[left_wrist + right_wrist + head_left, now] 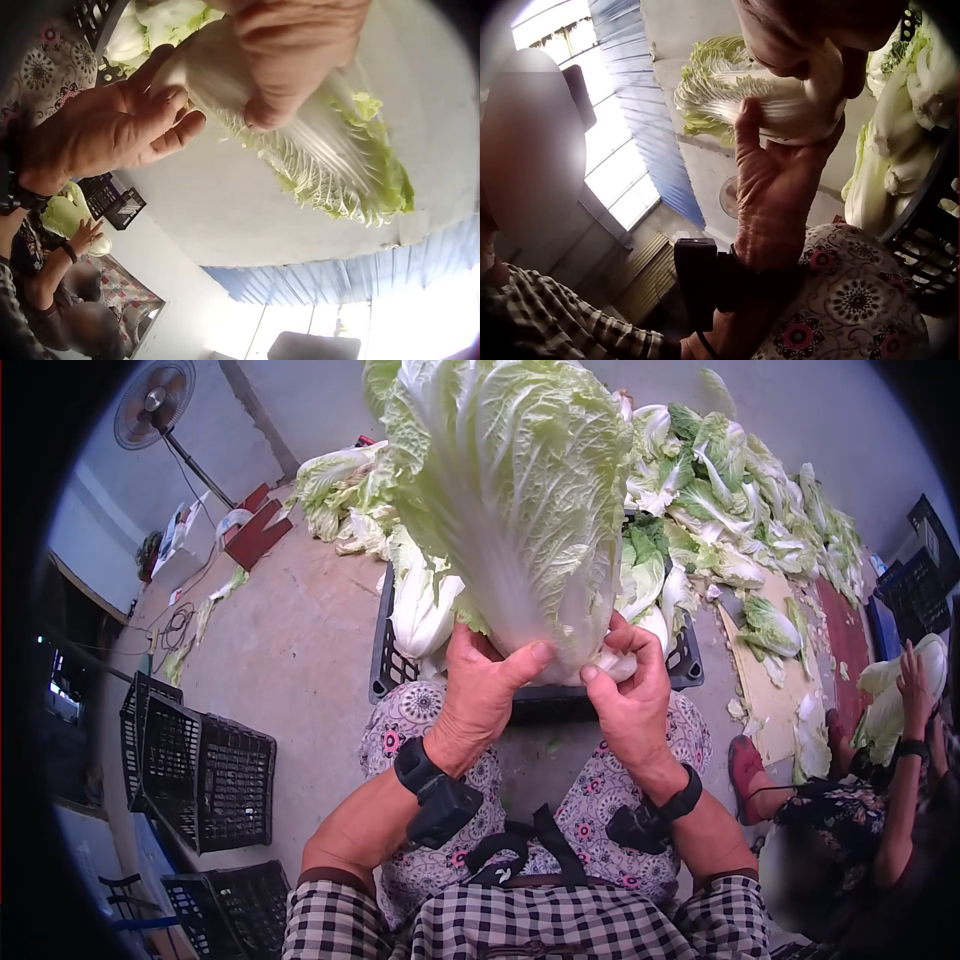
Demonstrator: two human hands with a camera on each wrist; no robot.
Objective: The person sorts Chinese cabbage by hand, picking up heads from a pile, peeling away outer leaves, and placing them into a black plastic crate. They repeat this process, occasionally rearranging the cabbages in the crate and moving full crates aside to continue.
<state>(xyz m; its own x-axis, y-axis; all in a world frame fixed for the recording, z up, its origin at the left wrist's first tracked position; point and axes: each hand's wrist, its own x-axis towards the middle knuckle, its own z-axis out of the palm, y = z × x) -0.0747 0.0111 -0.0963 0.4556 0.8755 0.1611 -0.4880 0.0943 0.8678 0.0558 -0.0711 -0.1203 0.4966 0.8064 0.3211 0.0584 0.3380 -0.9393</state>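
A large napa cabbage (510, 510) stands upright before me, pale green leaves up and white base down. My left hand (478, 685) grips its lower left side, thumb across the white ribs; in the left wrist view the thumb of the left hand (300, 56) presses the cabbage (300, 150). My right hand (640, 685) pinches a whitish piece (615, 662) at the base between thumb and curled fingers. In the right wrist view the right hand (810, 30) covers much of the base. Beneath is a black crate (382, 655) holding more cabbages (420, 605).
Heaped cabbages and loose leaves (745, 510) lie at the back right. Black crates (215, 770) stand on the left floor; a fan (155, 400) is at the back left. On the right another person's hand (912, 685) touches a cabbage (880, 710).
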